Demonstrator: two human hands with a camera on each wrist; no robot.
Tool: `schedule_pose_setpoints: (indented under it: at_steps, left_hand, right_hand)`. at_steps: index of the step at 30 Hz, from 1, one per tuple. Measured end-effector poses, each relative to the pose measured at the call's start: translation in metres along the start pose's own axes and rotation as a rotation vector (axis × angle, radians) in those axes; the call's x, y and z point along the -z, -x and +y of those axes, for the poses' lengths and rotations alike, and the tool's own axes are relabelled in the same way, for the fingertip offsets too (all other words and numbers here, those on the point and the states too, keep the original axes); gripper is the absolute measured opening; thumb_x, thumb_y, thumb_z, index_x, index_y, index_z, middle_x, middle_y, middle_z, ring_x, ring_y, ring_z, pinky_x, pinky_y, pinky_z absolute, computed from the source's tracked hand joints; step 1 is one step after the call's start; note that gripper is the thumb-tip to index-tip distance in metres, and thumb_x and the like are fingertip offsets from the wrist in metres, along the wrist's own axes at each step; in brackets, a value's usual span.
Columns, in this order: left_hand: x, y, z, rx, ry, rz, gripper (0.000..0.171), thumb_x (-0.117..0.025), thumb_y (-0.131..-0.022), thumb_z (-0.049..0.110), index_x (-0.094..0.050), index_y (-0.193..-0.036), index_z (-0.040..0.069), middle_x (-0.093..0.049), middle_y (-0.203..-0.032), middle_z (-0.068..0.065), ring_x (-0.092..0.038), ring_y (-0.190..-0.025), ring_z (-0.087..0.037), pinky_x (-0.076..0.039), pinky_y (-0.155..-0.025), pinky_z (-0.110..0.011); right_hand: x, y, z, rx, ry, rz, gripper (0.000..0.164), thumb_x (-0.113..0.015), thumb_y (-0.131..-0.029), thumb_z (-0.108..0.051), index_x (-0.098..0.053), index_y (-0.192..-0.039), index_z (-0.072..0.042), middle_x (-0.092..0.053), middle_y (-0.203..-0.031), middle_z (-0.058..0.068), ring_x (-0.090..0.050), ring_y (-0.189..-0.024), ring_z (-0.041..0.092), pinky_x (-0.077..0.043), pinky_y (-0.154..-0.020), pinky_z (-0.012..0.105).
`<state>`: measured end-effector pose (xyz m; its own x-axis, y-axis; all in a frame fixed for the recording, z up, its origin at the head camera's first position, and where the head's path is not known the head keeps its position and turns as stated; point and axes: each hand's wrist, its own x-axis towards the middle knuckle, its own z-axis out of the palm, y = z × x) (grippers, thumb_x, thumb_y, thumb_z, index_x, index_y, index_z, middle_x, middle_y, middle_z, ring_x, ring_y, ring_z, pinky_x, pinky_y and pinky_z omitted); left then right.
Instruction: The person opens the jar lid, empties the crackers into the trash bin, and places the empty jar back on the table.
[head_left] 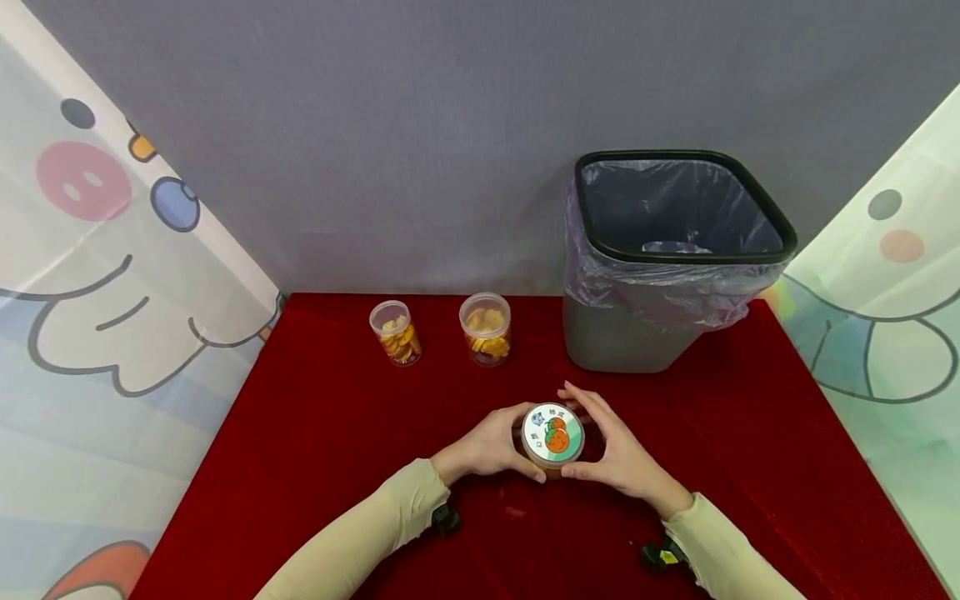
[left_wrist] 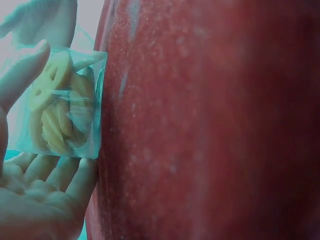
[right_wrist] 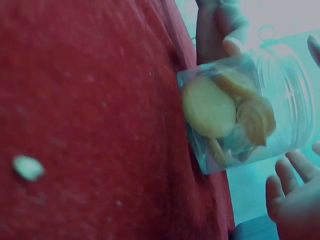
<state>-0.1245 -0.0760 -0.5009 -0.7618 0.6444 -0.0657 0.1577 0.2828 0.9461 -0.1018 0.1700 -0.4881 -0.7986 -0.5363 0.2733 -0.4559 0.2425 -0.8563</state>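
Note:
A clear plastic jar (head_left: 553, 433) of yellow biscuits (right_wrist: 208, 106) sits on the red cloth between the two hands. Its round lid carries a white and green label with orange fruit. My left hand (head_left: 491, 446) holds the jar from the left, thumb at its front. In the left wrist view, that thumb (left_wrist: 22, 77) lies against the jar and the fingers (left_wrist: 55, 172) meet its side. From the right, my right hand (head_left: 618, 446) curves loosely about the jar, a gap at its palm. Its relaxed fingers (right_wrist: 295, 175) reach the lid end in the right wrist view.
Two clear jars of yellow pieces, a slim jar (head_left: 396, 333) and a wider jar (head_left: 485, 330), stand behind on the red cloth (head_left: 315, 433). A bag-lined grey bin (head_left: 622, 333) rises at the back right, against a grey wall (head_left: 420, 150). A small pale crumb (right_wrist: 28, 168) lies on the cloth.

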Motion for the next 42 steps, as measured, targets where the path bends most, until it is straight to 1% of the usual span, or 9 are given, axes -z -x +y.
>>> schedule_pose_setpoints:
  at_steps: [5, 9, 13, 18, 21, 24, 28, 34, 42]
  left_hand:
    - [0.0, 0.001, 0.0, 0.008, 0.012, -0.002, 0.091, -0.095, -0.066, 0.012, -0.047, -0.144, 0.012, -0.059, -0.131, 0.006, -0.057, -0.119, -0.007, -0.044, -0.1, -0.023]
    - [0.0, 0.001, 0.001, 0.005, 0.019, 0.0, 0.091, -0.095, -0.066, 0.011, -0.048, -0.143, 0.011, -0.059, -0.13, 0.005, -0.057, -0.118, -0.007, -0.045, -0.099, -0.023]
    - [0.0, 0.001, 0.0, 0.006, 0.024, -0.002, 0.09, -0.095, -0.066, 0.012, -0.048, -0.143, 0.012, -0.059, -0.129, 0.006, -0.058, -0.117, -0.006, -0.046, -0.097, -0.023]
    - [0.0, 0.001, -0.001, -0.003, 0.024, -0.001, 0.087, -0.094, -0.068, 0.011, -0.05, -0.142, 0.013, -0.059, -0.129, 0.006, -0.058, -0.117, -0.006, -0.047, -0.097, -0.023]
    - [-0.001, 0.001, -0.001, -0.007, 0.015, 0.003, 0.085, -0.094, -0.069, 0.012, -0.05, -0.142, 0.013, -0.059, -0.129, 0.006, -0.057, -0.117, -0.006, -0.047, -0.097, -0.023]
    - [-0.001, 0.001, -0.001, -0.002, 0.011, 0.003, 0.086, -0.094, -0.069, 0.014, -0.05, -0.142, 0.014, -0.058, -0.13, 0.006, -0.057, -0.117, -0.006, -0.046, -0.098, -0.023]
    - [-0.001, 0.001, 0.0, 0.008, 0.017, -0.001, 0.087, -0.094, -0.068, 0.015, -0.049, -0.143, 0.015, -0.058, -0.13, 0.007, -0.057, -0.117, -0.006, -0.046, -0.098, -0.023]
    - [-0.001, 0.001, 0.001, 0.017, 0.017, -0.001, 0.09, -0.095, -0.067, 0.014, -0.048, -0.144, 0.015, -0.058, -0.13, 0.007, -0.056, -0.118, -0.006, -0.045, -0.098, -0.023]
    - [-0.001, 0.001, 0.001, 0.013, 0.025, -0.007, 0.091, -0.095, -0.067, 0.013, -0.047, -0.144, 0.014, -0.058, -0.131, 0.006, -0.056, -0.119, -0.007, -0.045, -0.099, -0.024]
  right_hand:
    - [-0.007, 0.007, -0.008, -0.008, 0.059, 0.119, 0.103, -0.091, -0.073, -0.015, -0.031, -0.156, -0.017, -0.04, -0.148, 0.014, -0.042, -0.126, 0.033, -0.04, -0.098, 0.028]
    - [-0.021, 0.011, -0.015, -0.078, 0.067, 0.231, 0.095, -0.09, -0.074, -0.016, -0.037, -0.153, -0.019, -0.041, -0.146, 0.008, -0.043, -0.123, 0.031, -0.038, -0.096, 0.027]
    - [-0.036, 0.012, -0.021, -0.158, 0.092, 0.316, 0.097, -0.092, -0.073, -0.023, -0.036, -0.153, -0.021, -0.038, -0.145, 0.006, -0.043, -0.123, 0.026, -0.036, -0.097, 0.024]
    - [-0.049, 0.012, -0.025, -0.229, 0.133, 0.359, 0.103, -0.094, -0.068, -0.032, -0.036, -0.153, -0.023, -0.037, -0.144, 0.004, -0.038, -0.128, 0.019, -0.036, -0.101, 0.036]
    - [-0.052, 0.011, -0.024, -0.237, 0.138, 0.357, 0.101, -0.095, -0.066, -0.033, -0.04, -0.151, -0.019, -0.039, -0.142, 0.004, -0.037, -0.128, 0.019, -0.036, -0.101, 0.047]
    - [-0.051, 0.01, -0.024, -0.226, 0.148, 0.347, 0.098, -0.095, -0.067, -0.031, -0.044, -0.149, -0.012, -0.041, -0.14, 0.005, -0.036, -0.126, 0.019, -0.037, -0.098, 0.049]
    - [-0.046, 0.01, -0.024, -0.209, 0.154, 0.326, 0.096, -0.095, -0.067, -0.03, -0.046, -0.148, -0.009, -0.044, -0.139, 0.004, -0.038, -0.123, 0.018, -0.038, -0.097, 0.042]
    - [-0.036, 0.009, -0.015, -0.171, 0.074, 0.239, 0.091, -0.092, -0.072, -0.026, -0.045, -0.149, -0.011, -0.043, -0.141, 0.002, -0.041, -0.127, 0.019, -0.033, -0.102, 0.024]
    - [-0.015, 0.002, -0.004, -0.058, 0.031, 0.071, 0.088, -0.091, -0.075, -0.024, -0.046, -0.149, -0.015, -0.042, -0.143, 0.002, -0.042, -0.129, 0.02, -0.032, -0.104, 0.026]
